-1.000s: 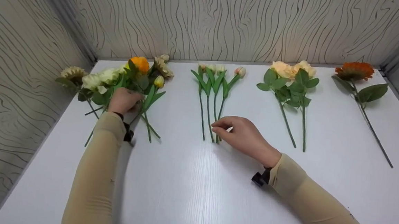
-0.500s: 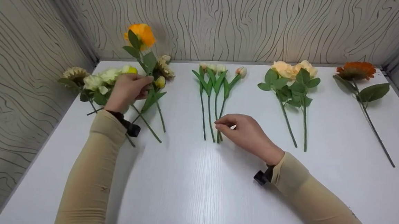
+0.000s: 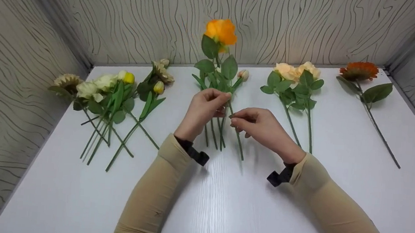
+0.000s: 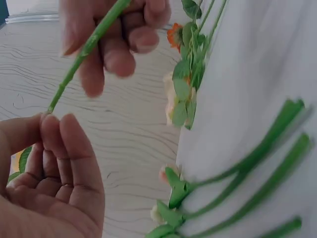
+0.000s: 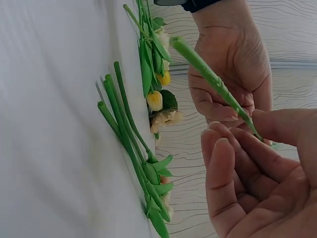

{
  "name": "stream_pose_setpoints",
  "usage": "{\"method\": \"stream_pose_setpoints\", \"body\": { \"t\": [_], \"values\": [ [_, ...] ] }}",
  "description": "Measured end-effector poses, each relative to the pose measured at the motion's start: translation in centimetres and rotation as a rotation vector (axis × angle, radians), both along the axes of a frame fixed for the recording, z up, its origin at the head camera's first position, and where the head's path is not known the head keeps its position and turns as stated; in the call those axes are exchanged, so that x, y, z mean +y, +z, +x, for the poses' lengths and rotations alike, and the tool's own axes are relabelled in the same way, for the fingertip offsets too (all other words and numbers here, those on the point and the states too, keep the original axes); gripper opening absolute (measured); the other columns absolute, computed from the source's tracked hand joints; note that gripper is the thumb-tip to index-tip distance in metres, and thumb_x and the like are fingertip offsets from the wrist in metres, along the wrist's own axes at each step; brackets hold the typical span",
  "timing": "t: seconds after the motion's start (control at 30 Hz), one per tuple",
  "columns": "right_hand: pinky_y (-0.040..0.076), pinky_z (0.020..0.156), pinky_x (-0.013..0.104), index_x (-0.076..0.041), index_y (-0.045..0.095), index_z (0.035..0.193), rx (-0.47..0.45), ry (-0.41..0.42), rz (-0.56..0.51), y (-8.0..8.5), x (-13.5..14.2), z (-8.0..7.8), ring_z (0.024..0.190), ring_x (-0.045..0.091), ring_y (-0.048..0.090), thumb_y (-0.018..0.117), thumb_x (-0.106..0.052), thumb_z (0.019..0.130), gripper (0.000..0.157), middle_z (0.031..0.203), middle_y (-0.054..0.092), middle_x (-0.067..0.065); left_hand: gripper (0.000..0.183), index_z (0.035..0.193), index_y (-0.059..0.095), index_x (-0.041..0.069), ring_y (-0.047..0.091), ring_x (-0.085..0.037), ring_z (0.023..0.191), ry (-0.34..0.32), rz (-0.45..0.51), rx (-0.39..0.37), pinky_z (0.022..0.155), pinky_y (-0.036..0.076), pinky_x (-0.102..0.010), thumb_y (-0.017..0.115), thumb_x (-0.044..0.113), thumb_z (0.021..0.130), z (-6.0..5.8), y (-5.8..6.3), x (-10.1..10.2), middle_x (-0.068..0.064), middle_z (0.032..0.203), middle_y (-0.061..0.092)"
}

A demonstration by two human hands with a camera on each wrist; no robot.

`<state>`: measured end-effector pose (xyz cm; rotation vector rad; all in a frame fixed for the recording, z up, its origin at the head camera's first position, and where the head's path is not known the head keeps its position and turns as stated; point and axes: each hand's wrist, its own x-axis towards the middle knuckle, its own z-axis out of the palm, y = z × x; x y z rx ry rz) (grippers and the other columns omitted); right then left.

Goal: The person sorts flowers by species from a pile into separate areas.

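Observation:
In the head view, an orange rose (image 3: 221,31) stands upright over the middle of the table. My left hand (image 3: 204,111) pinches its green stem below the leaves; the left wrist view also shows this pinch. Close to the stem lower down is my right hand (image 3: 260,128), its thumb and fingertips near each other. In the right wrist view the stem (image 5: 213,79) runs between thumb and fingers of the right hand (image 5: 262,183), but whether they grip it cannot be made out. Behind the hands lie several pale tulips (image 3: 243,75), partly hidden by the rose.
To the left lies a mixed pile with white flowers (image 3: 103,83), yellow tulips (image 3: 158,87) and beige blooms (image 3: 67,81), stems crossing. Two peach roses (image 3: 287,71) lie right of centre. An orange-red flower (image 3: 359,71) lies farther right. A wood-patterned wall (image 3: 155,19) closes off the back.
My left hand has drawn the orange rose up out of the left pile and carried it right to the middle. The right hand has shifted only slightly; the rose's stem is now at its fingertips.

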<state>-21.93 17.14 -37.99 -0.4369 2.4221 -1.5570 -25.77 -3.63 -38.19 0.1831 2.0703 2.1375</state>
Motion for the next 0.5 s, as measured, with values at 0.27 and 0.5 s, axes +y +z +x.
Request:
{"method": "stream_pose_setpoints", "body": {
  "t": [0.27, 0.5],
  "values": [
    [0.059, 0.069, 0.038, -0.008, 0.075, 0.109, 0.003, -0.037, -0.023, -0.17, -0.15, -0.13, 0.084, 0.036, 0.068, 0.071, -0.027, 0.099, 0.021, 0.095, 0.073, 0.014, 0.023, 0.107, 0.070, 0.005, 0.063, -0.018, 0.078, -0.018, 0.091, 0.047, 0.077, 0.061, -0.037, 0.071, 0.027, 0.099, 0.24, -0.20, 1.18, -0.009, 0.098, 0.066],
    [0.060, 0.069, 0.034, -0.007, 0.075, 0.111, -0.032, -0.025, -0.030, -0.36, -0.46, -0.08, 0.081, 0.026, 0.068, 0.072, -0.029, 0.098, 0.026, 0.100, 0.072, 0.020, 0.023, 0.106, 0.068, 0.002, 0.064, -0.017, 0.078, 0.024, 0.118, 0.030, 0.077, 0.061, -0.035, 0.068, 0.025, 0.101, 0.06, -0.16, 0.84, -0.010, 0.097, 0.065]
  ]
}}
